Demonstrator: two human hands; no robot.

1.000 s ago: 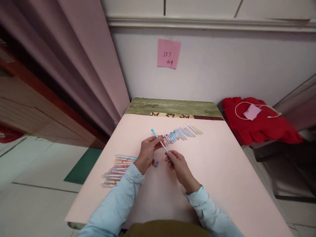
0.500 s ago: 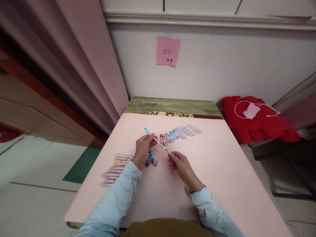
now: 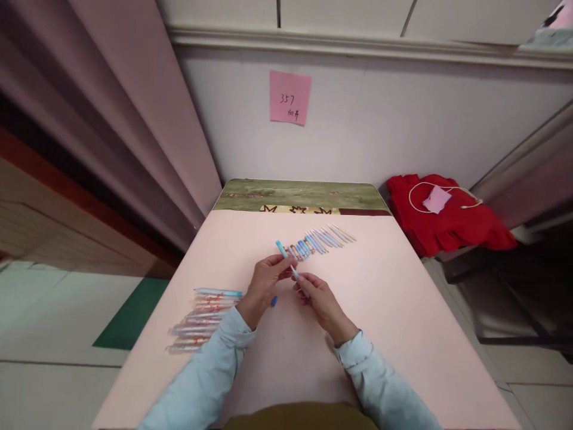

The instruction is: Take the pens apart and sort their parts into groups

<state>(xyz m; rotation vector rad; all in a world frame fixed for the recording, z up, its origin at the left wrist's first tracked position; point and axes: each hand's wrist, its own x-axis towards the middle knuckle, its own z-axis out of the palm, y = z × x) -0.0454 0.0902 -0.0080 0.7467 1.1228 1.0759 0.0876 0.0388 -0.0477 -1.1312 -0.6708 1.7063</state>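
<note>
My left hand point(image 3: 265, 282) is closed, pinching a pen piece with a bright blue end point(image 3: 281, 248) that sticks out up and to the left. From its lower end a thin white shaft, which looks like a refill, runs down to a pale blue tapered pen piece point(image 3: 295, 273). My right hand point(image 3: 319, 298) is closed on this tapered piece, close beside the left fingers. A small dark blue piece point(image 3: 274, 301) lies on the table by my left hand; the hand hides what lies behind it.
Several clear patterned pen barrels point(image 3: 201, 319) lie side by side at the left. Farther back is a slanting row of blue and brown pen parts point(image 3: 320, 239). The pale tabletop point(image 3: 394, 334) has a green strip point(image 3: 304, 191) along its far edge. Red cloth point(image 3: 447, 221) sits at the right.
My hands have come closer together, and less of the white shaft shows between them. My left hand now covers most of the small blue and brown pieces. The view has shifted slightly.
</note>
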